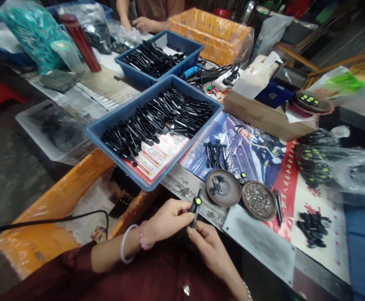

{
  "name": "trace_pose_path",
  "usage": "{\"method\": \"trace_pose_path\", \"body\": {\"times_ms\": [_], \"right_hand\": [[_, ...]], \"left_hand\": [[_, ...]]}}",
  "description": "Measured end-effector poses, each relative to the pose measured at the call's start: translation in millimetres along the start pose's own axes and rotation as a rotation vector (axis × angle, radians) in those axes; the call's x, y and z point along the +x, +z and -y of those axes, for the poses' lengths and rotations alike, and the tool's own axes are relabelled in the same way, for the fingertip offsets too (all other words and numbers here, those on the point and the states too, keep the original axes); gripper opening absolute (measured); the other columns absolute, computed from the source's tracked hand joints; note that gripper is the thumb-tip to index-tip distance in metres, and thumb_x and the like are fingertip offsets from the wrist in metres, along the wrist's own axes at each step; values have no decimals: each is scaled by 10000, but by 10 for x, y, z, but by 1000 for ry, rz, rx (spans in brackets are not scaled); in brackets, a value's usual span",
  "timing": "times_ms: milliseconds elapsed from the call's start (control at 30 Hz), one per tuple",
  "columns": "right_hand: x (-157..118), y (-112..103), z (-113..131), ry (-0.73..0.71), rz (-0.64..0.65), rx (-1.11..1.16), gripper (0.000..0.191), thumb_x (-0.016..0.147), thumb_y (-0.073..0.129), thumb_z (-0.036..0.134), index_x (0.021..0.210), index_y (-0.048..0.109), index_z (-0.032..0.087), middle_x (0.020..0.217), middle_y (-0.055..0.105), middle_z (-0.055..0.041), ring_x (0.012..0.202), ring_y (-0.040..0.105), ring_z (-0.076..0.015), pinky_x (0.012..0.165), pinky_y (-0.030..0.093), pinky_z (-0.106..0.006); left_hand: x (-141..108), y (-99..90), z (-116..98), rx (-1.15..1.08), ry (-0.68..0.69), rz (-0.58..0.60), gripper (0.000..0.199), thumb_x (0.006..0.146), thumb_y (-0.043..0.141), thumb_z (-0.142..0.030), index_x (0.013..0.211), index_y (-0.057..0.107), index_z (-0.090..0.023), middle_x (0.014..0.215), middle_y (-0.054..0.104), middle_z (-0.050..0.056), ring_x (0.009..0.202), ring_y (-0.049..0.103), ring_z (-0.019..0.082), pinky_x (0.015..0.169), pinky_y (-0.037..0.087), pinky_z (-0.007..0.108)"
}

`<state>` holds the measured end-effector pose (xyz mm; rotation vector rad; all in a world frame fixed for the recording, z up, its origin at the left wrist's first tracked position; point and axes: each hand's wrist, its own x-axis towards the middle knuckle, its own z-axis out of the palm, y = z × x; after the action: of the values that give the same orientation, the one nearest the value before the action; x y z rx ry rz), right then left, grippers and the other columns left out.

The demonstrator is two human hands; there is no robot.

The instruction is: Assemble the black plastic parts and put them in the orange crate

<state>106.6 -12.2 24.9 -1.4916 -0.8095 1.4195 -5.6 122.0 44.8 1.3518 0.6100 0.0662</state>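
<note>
In front of my chest, both hands are closed on one slim black plastic piece with a yellow-green round button (pixel 197 201). My left hand (pixel 172 219) pinches it just below the button between thumb and fingers. Lower down, my right hand (pixel 210 246) grips its bottom end, which the fingers partly hide. Just beyond lie a brown dish with small dark parts (pixel 220 198) and a brown dish of small metal pins (pixel 260 198). Similar slim black pieces (pixel 216 153) rest on the poster behind the dishes.
A blue tray (pixel 152 184) holds many slim black pieces; a second blue tray (pixel 197 48) stands behind it. Dark parts (pixel 314 228) lie at right. Orange crates (pixel 41 240) stand at lower left and far back. Another person's hand (pixel 143 24) is across the table.
</note>
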Motion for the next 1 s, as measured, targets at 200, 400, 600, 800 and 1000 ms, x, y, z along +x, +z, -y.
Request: {"method": "trace_pose_path", "body": {"times_ms": [200,400,600,800,1000], "right_hand": [[-179,-325,245,62,250,-93,455,907,546,527,627,445,183,597,379,39,569,321,-100,525,256,-231],[-129,-186,316,51,273,11,416,906,542,537,714,531,168,663,436,16,617,358,-116,572,305,-235],[-33,81,188,-53,111,11,371,929,534,496,783,608,163,692,485,7,649,421,-132,634,389,-246],[59,129,20,-34,-62,-13,372,931,515,503,751,535,179,680,464,4,620,397,-129,553,370,-233],[45,120,17,-52,-41,-96,361,952,495,459,717,491,185,626,409,27,554,343,-107,481,302,-223]], "left_hand": [[-140,-317,-16,-271,-202,311,308,764,719,-353,970,732,-125,644,578,-10,534,403,69,503,281,190],[2,-332,143,-758,-161,520,722,541,902,-407,1188,651,-209,827,600,10,643,538,94,568,420,192],[-39,-116,151,-700,-23,183,511,639,865,-233,1101,649,-206,864,586,4,738,534,91,649,424,167],[-27,-41,114,-368,-22,19,228,816,682,-330,926,641,-134,711,504,-24,626,457,91,541,349,189],[-20,-89,45,4,-36,-20,215,825,599,-283,674,533,-145,574,429,-54,529,388,82,484,279,210]]}}
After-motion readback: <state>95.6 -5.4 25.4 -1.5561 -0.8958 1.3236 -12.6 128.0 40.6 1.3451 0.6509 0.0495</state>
